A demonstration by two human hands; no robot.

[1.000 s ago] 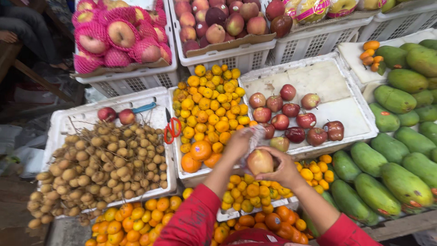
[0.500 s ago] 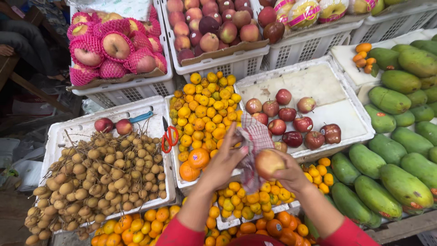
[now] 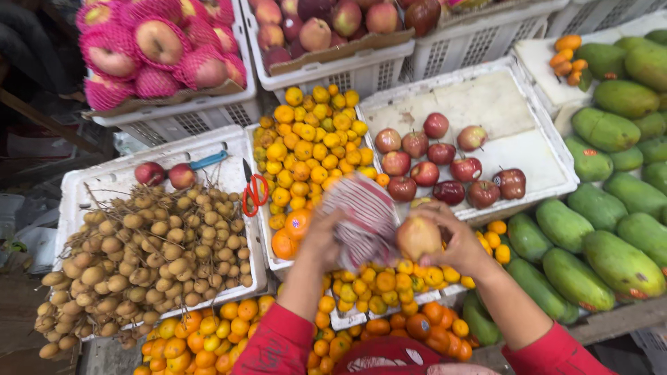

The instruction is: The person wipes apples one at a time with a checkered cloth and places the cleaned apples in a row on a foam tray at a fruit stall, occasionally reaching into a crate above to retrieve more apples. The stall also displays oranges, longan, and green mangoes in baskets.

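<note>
Gripping an apple (image 3: 417,237), right hand (image 3: 455,239) meets striped cloth (image 3: 363,217).

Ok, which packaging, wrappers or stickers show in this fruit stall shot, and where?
Pink foam net sleeves: around the apples, top-left crate.
Cardboard liner: brown, under the apples in the top-middle crate.
Small stickers: red-orange dots on the green mangoes, right.
Striped cloth or bag: red and white, in the left hand; the right hand holds a yellowish fruit.
</note>
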